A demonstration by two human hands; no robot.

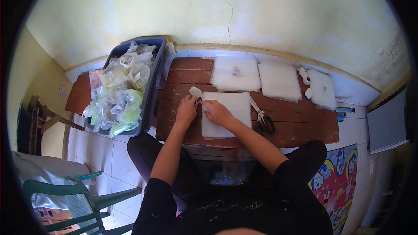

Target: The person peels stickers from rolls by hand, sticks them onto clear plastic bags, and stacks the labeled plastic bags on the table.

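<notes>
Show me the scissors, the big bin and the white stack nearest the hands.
Scissors (262, 115): head view, where blades meet handles.
Big bin (153, 82): head view, right-hand side of its rim.
Nearest white stack (237, 104): head view, upper right of its top face.

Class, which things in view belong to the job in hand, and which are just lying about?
Probably the job: front stack of sheets; three stacks behind; small white item by the left hand; scissors.

Probably just lying about: green chair; patterned mat.

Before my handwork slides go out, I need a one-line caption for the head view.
Left hand and right hand close together at a white stack's edge, scissors lying alongside.
</notes>
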